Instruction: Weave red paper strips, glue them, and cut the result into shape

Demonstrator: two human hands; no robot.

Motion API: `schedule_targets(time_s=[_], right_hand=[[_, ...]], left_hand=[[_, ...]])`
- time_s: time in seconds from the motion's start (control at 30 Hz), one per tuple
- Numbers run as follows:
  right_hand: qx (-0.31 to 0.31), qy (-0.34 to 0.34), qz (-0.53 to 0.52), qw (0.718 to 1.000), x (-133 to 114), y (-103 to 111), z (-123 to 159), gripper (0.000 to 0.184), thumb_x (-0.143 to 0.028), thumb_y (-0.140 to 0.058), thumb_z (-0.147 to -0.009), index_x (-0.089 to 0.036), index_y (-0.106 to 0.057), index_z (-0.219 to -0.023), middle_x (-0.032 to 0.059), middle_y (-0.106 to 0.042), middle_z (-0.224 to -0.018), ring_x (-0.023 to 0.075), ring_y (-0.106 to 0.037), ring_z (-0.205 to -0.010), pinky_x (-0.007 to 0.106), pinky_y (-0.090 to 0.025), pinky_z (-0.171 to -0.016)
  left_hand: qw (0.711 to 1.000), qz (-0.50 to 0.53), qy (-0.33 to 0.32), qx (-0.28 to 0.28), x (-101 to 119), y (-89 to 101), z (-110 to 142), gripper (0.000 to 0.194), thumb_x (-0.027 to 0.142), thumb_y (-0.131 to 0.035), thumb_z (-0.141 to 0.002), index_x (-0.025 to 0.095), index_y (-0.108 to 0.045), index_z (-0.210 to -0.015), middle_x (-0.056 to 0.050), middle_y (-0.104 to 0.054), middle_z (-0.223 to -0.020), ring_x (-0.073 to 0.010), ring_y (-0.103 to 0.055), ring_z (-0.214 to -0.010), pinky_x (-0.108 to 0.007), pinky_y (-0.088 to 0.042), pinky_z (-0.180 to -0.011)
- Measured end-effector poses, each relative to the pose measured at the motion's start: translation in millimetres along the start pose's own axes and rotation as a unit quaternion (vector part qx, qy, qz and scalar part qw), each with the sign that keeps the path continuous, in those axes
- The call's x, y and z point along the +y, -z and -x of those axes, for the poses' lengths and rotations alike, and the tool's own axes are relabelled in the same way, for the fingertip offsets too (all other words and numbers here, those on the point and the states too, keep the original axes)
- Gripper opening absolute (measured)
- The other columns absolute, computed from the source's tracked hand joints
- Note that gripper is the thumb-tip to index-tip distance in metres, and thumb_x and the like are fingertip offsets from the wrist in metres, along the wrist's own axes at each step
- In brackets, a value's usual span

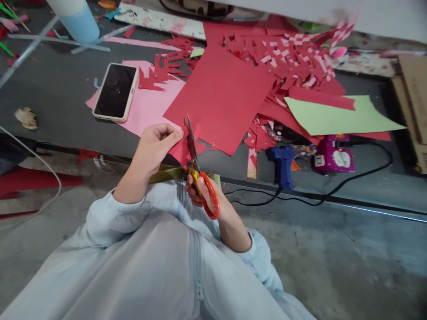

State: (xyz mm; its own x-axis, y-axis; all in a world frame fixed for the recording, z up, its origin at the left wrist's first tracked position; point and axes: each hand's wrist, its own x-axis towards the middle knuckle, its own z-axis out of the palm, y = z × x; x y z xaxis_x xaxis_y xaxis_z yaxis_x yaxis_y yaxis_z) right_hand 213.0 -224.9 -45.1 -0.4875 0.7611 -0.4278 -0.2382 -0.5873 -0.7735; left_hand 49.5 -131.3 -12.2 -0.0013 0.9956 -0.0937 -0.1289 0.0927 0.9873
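My left hand (154,146) pinches a small piece of red paper (182,151) at the near edge of the dark table. My right hand (207,195) grips scissors (195,160) with orange and yellow handles; the blades point up and away, and their tips are slightly apart against the red piece. A large red paper sheet (222,95) lies on the table just beyond both hands. Both my sleeves are pale blue.
A phone (115,91) lies face up on a pink sheet (150,106). Red scraps and a woven red-and-white paper piece (293,58) lie behind. A light green sheet (336,116), blue glue gun (283,165), purple device (333,155) and black cable (333,191) are at right. A blue-white cylinder (78,18) stands far left.
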Motion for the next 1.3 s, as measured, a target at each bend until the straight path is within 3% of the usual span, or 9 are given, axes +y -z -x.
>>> schedule_targets(time_s=[0.47,0.9,1.3], right_hand=[[-0.007,-0.003,-0.010,1.000,-1,-1,-2,0.056,-0.078,-0.061,-0.079,-0.026,-0.043,-0.083,-0.0083,-0.029,-0.065,0.0075,-0.020,-0.050,0.023,-0.015,-0.044],[0.000,0.008,-0.031,0.999,2,-2,-3,0.055,-0.075,-0.064,-0.079,-0.024,-0.046,-0.085,-0.0086,-0.033,-0.064,0.0057,-0.024,-0.050,0.021,-0.018,-0.044],[0.009,0.003,-0.042,0.999,6,-4,-4,0.052,-0.072,-0.061,-0.084,-0.023,-0.044,-0.083,-0.0083,-0.037,-0.064,0.0054,-0.028,-0.052,0.018,-0.023,-0.044]], left_hand=[[1.000,0.014,0.011,-0.003,-2,1.6,-4,0.019,0.026,-0.076,-0.068,0.017,-0.061,-0.062,0.004,-0.057,-0.062,-0.0088,-0.053,-0.061,-0.023,-0.045,-0.064],[0.999,0.026,-0.031,0.011,-1,-2.2,0,0.018,0.025,-0.076,-0.068,0.017,-0.062,-0.061,0.005,-0.057,-0.059,-0.0057,-0.049,-0.057,-0.020,-0.045,-0.062],[0.996,-0.061,-0.035,0.053,0,-5.1,7,0.017,0.029,-0.073,-0.070,0.017,-0.063,-0.063,0.003,-0.060,-0.062,-0.0071,-0.051,-0.058,-0.020,-0.043,-0.058]])
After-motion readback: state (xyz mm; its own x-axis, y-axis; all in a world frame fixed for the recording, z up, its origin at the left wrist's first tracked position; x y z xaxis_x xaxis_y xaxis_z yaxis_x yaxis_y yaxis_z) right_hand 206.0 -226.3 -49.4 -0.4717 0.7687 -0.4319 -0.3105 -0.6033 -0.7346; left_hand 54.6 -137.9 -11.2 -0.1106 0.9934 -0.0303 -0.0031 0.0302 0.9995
